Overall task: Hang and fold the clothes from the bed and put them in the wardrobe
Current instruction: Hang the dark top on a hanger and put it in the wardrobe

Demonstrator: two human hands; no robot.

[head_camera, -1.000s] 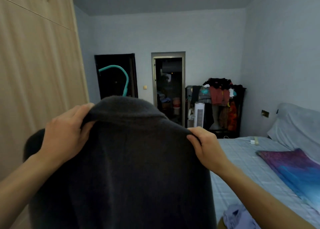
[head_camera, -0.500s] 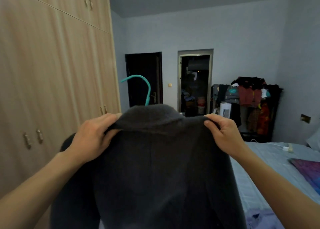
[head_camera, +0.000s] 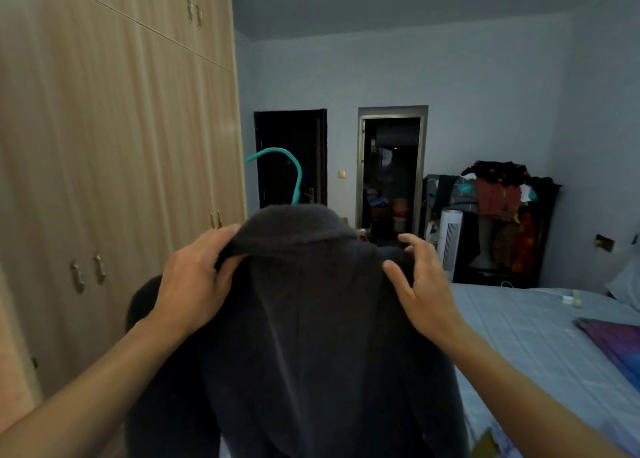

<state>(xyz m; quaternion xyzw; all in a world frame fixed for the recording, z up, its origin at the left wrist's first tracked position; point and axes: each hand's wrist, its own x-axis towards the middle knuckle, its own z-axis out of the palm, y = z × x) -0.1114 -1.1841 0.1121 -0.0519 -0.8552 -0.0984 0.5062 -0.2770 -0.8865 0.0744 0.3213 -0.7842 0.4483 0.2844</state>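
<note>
A dark grey fleece jacket [head_camera: 304, 336] hangs in front of me on a teal hanger [head_camera: 291, 167], whose hook sticks up above the collar. My left hand [head_camera: 194, 284] grips the jacket's left shoulder and collar, fingers curled into the cloth. At the right shoulder my right hand [head_camera: 422, 284] has its fingers spread and relaxed, the thumb touching the fabric. The wooden wardrobe [head_camera: 114, 167] stands at my left with its doors closed.
The bed [head_camera: 540, 340] with a grey-blue sheet lies to the right, a purple-blue cloth [head_camera: 616, 347] on it. A loaded dark clothes rack [head_camera: 498, 222] and a white tower fan [head_camera: 450, 243] stand by the far wall, next to two dark doorways.
The view has swung left towards the wardrobe. My right hand has let go of the jacket's right shoulder and opened its fingers. The left hand keeps its hold.
</note>
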